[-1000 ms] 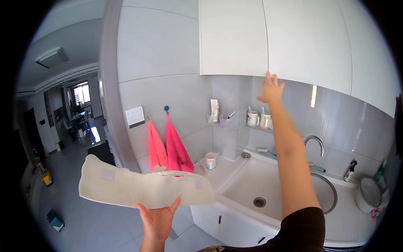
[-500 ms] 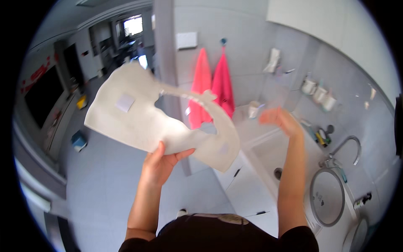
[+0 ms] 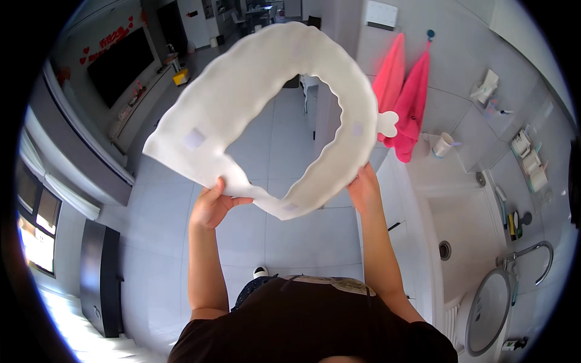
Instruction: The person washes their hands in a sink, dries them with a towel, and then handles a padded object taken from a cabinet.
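A soft white toilet seat cover (image 3: 242,78) is held up in front of me, spread into a wide ring with a wavy edge. Several pale square patches dot the side facing me, and a small rounded tab (image 3: 388,124) sticks out at its right. My left hand (image 3: 213,204) pinches the lower left edge, thumb on the near face. At the lower right edge, my right hand (image 3: 364,192) grips the cover, its fingers partly hidden behind it.
To the right stands a counter with a white sink (image 3: 472,236), a curved tap (image 3: 538,257) and a round mirror (image 3: 488,311). Two pink towels (image 3: 411,100) hang on the wall beyond. A dark cabinet (image 3: 100,278) stands at the left; grey floor tiles (image 3: 163,242) lie below.
My right hand has come from over the sink to the cover's right edge and taken hold. The cover has opened from a folded shape into a ring. The view has turned left.
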Action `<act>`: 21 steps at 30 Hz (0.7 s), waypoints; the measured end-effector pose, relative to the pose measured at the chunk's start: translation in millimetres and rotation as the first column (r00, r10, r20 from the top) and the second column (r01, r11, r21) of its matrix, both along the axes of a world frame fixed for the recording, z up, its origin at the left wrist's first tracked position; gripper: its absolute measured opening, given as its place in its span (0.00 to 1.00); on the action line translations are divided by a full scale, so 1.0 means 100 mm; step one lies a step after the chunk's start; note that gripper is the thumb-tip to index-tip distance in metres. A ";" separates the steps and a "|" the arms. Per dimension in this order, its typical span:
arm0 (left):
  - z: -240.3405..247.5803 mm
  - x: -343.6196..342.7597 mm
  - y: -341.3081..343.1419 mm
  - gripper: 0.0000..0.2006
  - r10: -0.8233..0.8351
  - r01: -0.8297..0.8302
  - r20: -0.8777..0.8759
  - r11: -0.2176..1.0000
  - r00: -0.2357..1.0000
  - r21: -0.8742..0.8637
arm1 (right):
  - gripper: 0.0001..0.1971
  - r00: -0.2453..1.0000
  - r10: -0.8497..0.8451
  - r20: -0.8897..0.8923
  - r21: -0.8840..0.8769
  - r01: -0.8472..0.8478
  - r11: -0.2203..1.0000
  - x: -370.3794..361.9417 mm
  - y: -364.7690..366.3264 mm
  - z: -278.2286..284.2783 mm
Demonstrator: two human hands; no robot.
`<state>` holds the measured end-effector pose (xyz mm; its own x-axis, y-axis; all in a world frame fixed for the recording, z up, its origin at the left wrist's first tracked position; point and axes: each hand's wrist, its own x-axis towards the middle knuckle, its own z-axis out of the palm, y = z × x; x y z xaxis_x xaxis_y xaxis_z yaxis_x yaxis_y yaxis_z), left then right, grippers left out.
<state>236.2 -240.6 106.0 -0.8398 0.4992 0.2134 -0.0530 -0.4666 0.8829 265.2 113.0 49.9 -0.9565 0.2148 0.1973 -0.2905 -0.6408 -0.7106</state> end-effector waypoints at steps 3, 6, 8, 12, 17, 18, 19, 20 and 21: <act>-0.18 -0.09 -0.44 0.24 0.111 -0.112 0.058 0.994 0.992 0.017 | 0.22 1.000 0.000 0.001 0.101 0.000 0.995 -0.23 -0.35 0.06; -0.27 -0.18 -0.92 0.24 0.252 -0.257 0.159 0.966 0.955 0.013 | 0.19 1.000 0.003 0.018 0.181 -0.006 0.984 -0.40 -0.85 0.18; -0.36 -0.23 -1.31 0.23 0.316 -0.325 0.216 0.946 0.924 0.009 | 0.17 1.000 0.019 -0.004 0.223 -0.018 0.975 -0.53 -1.23 0.20; -0.53 -0.43 -2.02 0.24 0.329 -0.350 0.232 0.935 0.915 0.053 | 0.17 0.999 0.054 0.009 0.265 -0.054 0.963 -0.84 -1.86 0.27; -0.65 -0.75 -2.69 0.19 0.336 -0.371 0.371 0.928 0.866 0.027 | 0.18 0.996 0.076 0.046 0.316 -0.086 0.945 -1.17 -2.54 0.44; -0.67 -0.82 -2.79 0.19 0.335 -0.372 0.382 0.928 0.861 0.024 | 0.18 0.995 0.092 0.032 0.328 -0.097 0.940 -1.23 -2.67 0.48; -0.68 -0.89 -2.87 0.18 0.359 -0.421 0.449 0.906 0.818 0.042 | 0.18 0.994 0.107 0.021 0.339 -0.108 0.935 -1.30 -2.77 0.50; -0.70 -0.94 -2.97 0.18 0.381 -0.471 0.512 0.881 0.770 0.053 | 0.18 0.994 0.107 0.034 0.338 -0.112 0.934 -1.39 -2.86 0.51; -0.75 -0.99 -3.08 0.18 0.380 -0.472 0.524 0.880 0.762 0.047 | 0.18 0.992 0.125 0.026 0.362 -0.126 0.924 -1.48 -2.95 0.51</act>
<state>137.0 -548.5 30.6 -0.9701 0.0596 -0.2351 -0.2117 -0.6812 0.7008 117.1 -181.7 101.4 -0.9715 0.0073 0.2369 -0.2226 -0.3712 -0.9015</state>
